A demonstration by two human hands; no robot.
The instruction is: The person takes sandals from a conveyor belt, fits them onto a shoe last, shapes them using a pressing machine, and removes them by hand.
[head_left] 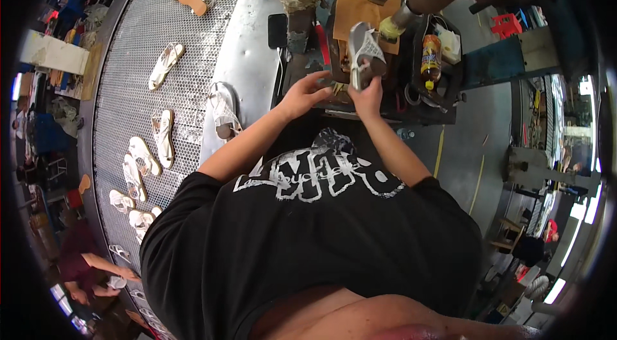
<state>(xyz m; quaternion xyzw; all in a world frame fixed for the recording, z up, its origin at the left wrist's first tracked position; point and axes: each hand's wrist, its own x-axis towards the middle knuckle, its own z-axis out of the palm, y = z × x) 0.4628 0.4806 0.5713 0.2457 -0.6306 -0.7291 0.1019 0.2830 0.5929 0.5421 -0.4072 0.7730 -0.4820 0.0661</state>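
Note:
My right hand [367, 99] grips a whitish sandal [357, 41] by its heel end, with the toe pointing away from me. The sandal is held up in front of a machine, close to a yellowish pad [389, 29] on the machine's arm. A brown sheet [352, 2] lies behind it. To the left of the sandal, my left hand [304, 96] holds nothing; its fingers are apart and reach towards the heel. Nearer my left forearm, another white sandal [223, 108] lies on a shiny metal ledge [241, 51].
On the left runs a perforated conveyor [193, 70] bearing several white sandals [166, 65]. A phone [277, 31] with a cable rests at the ledge's edge. A drink bottle [430, 60] lies in a black tray on the right. Far lower left, another person's arm [106, 264] reaches towards the conveyor.

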